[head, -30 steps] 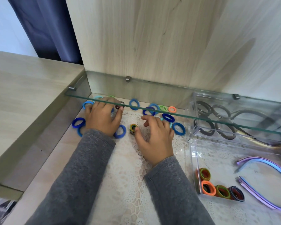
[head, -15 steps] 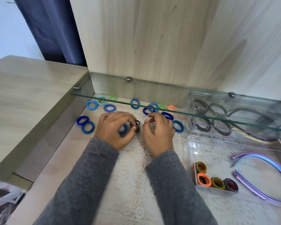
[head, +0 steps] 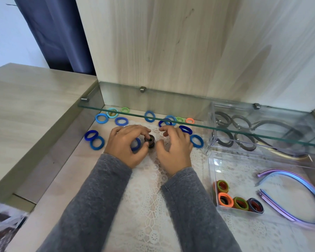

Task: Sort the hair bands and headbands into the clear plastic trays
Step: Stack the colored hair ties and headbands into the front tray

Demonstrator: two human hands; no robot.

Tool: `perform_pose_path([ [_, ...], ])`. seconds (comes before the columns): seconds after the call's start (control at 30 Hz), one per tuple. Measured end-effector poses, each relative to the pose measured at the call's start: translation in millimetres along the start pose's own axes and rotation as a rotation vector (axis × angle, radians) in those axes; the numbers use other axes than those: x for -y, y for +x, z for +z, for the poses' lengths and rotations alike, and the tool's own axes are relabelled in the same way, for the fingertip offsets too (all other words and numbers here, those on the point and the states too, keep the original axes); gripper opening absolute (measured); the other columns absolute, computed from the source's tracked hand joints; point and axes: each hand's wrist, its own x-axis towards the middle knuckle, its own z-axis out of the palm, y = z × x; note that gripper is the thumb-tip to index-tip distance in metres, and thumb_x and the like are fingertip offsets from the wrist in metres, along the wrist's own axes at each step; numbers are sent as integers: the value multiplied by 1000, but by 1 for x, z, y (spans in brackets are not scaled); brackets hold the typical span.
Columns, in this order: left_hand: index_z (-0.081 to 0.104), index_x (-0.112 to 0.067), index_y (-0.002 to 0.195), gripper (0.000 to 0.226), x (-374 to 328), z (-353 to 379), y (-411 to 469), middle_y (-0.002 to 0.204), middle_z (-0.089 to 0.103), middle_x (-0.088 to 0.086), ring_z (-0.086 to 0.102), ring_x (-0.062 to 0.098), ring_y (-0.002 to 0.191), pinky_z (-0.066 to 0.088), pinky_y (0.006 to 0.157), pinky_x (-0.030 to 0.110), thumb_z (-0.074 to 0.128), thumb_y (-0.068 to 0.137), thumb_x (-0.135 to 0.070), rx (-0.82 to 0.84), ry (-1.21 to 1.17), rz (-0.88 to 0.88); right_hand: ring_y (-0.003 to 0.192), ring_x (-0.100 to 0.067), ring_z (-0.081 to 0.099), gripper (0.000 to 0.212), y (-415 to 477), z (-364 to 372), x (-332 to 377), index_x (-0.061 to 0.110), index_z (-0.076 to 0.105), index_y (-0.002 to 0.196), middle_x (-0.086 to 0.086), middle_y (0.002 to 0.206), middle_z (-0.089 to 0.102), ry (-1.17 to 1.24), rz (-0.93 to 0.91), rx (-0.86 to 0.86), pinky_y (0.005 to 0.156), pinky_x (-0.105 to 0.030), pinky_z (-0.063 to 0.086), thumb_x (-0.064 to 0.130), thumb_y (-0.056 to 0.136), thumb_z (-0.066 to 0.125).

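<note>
Head view: the left hand [head: 125,147] grasps a dark rolled bundle of hair bands [head: 149,141] between thumb and fingertips, low over the lace-covered tabletop [head: 149,206]. The right hand [head: 175,149] is released, fingers loosely curled, grasping nothing. Its thumb lies just beside the bundle; contact cannot be confirmed. The near clear tray [head: 211,171] holds four similar rolls [head: 225,200]. The bundle lies left of this tray and farther from the person. It appears to stand roughly on end. The right hand lies between bundle and tray, so it is judged the nearer hand for transfer.
</note>
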Motion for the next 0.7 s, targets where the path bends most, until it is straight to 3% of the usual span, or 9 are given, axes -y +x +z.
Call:
perform_pose_path([
  [0.13, 61, -28, 96, 25, 4, -1, 2, 110, 65, -16, 60, 11, 104, 42, 97, 44, 48, 74, -28, -73, -81, -50, 105, -17, 39, 35, -3, 0, 2, 30, 59, 102, 8, 107, 51, -46, -106, 29, 88, -35, 27, 13, 72, 54],
  [0.23, 61, -26, 105, 32, 5, 0, 4, 118, 62, -13, 55, 15, 112, 32, 102, 36, 44, 78, -23, -41, 51, -138, 105, -19, 38, 31, -4, 1, 3, 31, 61, 97, 4, 108, 49, -162, -155, 48, 87, -35, 25, 18, 70, 52],
  [0.37, 57, -22, 120, 38, 6, 4, 5, 133, 56, -5, 46, 17, 126, 25, 109, 37, 45, 84, -19, 36, 157, -198, 104, -20, 39, 21, -6, 4, 4, 31, 62, 90, 3, 109, 50, -303, -196, 51, 86, -39, 27, 26, 70, 55],
  [0.7, 62, -25, 110, 38, 1, 5, 3, 122, 62, -7, 52, 16, 122, 25, 108, 42, 40, 79, -20, -17, 334, -112, 106, -23, 38, 20, -5, -2, 12, 30, 65, 90, 1, 108, 49, -444, -211, 110, 89, -42, 25, 40, 76, 55],
])
